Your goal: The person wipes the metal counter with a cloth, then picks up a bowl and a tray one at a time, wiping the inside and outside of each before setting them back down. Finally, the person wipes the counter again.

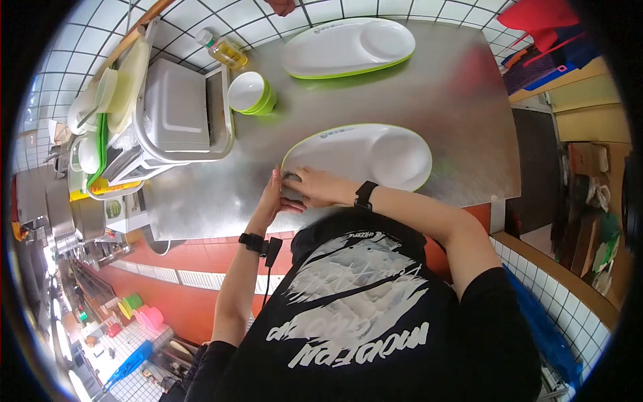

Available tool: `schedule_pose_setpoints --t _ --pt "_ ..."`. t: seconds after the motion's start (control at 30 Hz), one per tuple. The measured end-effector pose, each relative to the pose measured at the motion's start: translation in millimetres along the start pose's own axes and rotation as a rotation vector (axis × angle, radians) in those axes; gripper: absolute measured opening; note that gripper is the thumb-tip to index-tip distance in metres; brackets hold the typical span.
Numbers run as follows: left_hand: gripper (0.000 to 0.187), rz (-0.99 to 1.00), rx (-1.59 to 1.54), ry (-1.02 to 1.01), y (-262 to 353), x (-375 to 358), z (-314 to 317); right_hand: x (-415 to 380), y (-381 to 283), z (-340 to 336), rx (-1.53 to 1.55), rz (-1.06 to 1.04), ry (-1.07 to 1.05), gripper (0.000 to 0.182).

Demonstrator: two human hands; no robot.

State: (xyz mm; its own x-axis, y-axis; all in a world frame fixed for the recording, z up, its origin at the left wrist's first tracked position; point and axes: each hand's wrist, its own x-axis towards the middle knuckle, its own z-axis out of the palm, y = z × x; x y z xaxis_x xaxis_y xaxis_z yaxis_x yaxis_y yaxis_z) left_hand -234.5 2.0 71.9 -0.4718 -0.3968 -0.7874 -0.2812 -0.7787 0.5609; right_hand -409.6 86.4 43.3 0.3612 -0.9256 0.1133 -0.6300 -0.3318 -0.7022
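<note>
Both hands meet at the left end of the nearer oval plate (341, 149), which is white with a lime-green rim and a round hollow at its right. Between them is a small dark grey wad, mostly covered by fingers; I cannot tell what it is. My right hand (315, 186) curls its fingers over the wad from the right. On the left side, my left hand (269, 199) cups it, thumb up and fingers bent beneath. A second oval plate (328, 48) of the same kind lies farther back on the steel table (462, 127).
Stacked white-and-green cups (251, 94) stand at back left beside a bottle of yellow liquid (226, 51). A white dish rack (224, 127) with a white container (175, 107) fills the left end. Red and dark cloths (539, 27) lie beyond the right corner.
</note>
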Motion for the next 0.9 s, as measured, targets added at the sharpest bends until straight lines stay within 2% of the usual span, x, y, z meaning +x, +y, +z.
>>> schedule_pose_setpoints --t 0.03,0.1,0.23,0.3,0.33,0.4,0.43,0.5,0.63,0.7,0.77,0.87,0.9 --pt "0.071 0.002 0.001 -0.009 -2 3 0 -5 0 -7 -0.008 0.005 0.001 0.058" --pt "0.074 0.023 0.297 0.117 -5 4 1 -24 0 -21 -0.068 0.005 -0.265 0.057" --pt "0.078 0.087 0.274 0.165 -14 8 5 -82 3 -61 -0.090 0.050 -0.331 0.048" --pt "0.077 0.159 0.390 0.181 -14 7 7 -99 0 -80 -0.243 0.240 -0.429 0.044" --pt "0.077 0.161 0.387 0.181 -14 6 8 -99 -1 -81 -0.246 0.239 -0.431 0.044" --pt "0.076 0.171 0.446 0.185 -11 6 12 -100 -2 -83 -0.455 0.228 -0.275 0.039" --pt "0.076 0.174 0.449 0.182 -8 5 15 -94 1 -84 -0.459 0.231 -0.272 0.039" --pt "0.076 0.203 0.485 0.173 -6 1 17 -68 14 -84 -0.719 0.392 -0.028 0.034" --pt "0.076 0.180 0.518 0.222 -9 6 16 -28 42 -54 -0.726 0.546 0.096 0.038" --pt "0.077 0.202 0.442 0.199 -14 8 11 -31 27 -33 -0.442 0.198 0.044 0.037" --pt "0.077 0.242 0.458 0.194 -24 19 -2 -43 5 -27 -0.258 0.034 -0.083 0.036" --pt "0.077 0.246 0.450 0.188 -22 19 -2 -70 -3 -37 -0.160 0.094 -0.146 0.029" --pt "0.078 0.214 0.427 0.182 -20 16 1 -79 2 -49 -0.160 0.173 -0.279 0.030"
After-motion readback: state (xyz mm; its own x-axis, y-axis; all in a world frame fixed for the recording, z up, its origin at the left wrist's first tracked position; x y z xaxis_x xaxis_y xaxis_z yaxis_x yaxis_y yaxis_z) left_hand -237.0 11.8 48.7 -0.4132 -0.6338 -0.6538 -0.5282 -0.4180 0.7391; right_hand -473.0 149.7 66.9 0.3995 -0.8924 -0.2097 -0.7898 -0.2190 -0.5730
